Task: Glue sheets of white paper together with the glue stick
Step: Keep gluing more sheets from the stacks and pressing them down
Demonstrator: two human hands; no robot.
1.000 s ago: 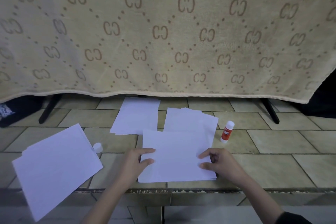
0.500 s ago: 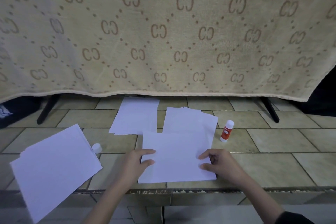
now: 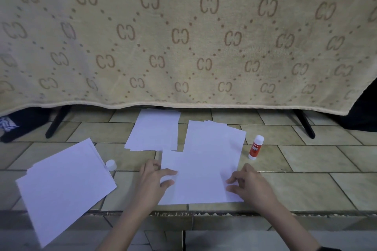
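A white sheet [image 3: 201, 181] lies at the front of the tiled table, over the lower part of a fanned pile of white sheets [image 3: 214, 138]. My left hand [image 3: 154, 180] rests on the sheet's left edge with straight fingers. My right hand [image 3: 250, 186] presses its fingertips and thumb on the sheet's right edge, fingers slightly bent. The red and white glue stick [image 3: 256, 147] stands upright just right of the pile, a little beyond my right hand. A small white cap [image 3: 111, 164] lies left of my left hand.
A thick stack of white paper [image 3: 63, 185] lies at the left and overhangs the table's front edge [image 3: 204, 213]. Another stack [image 3: 155, 130] lies at the back centre. A beige patterned blanket [image 3: 183, 36] hangs behind over black legs [image 3: 304, 123].
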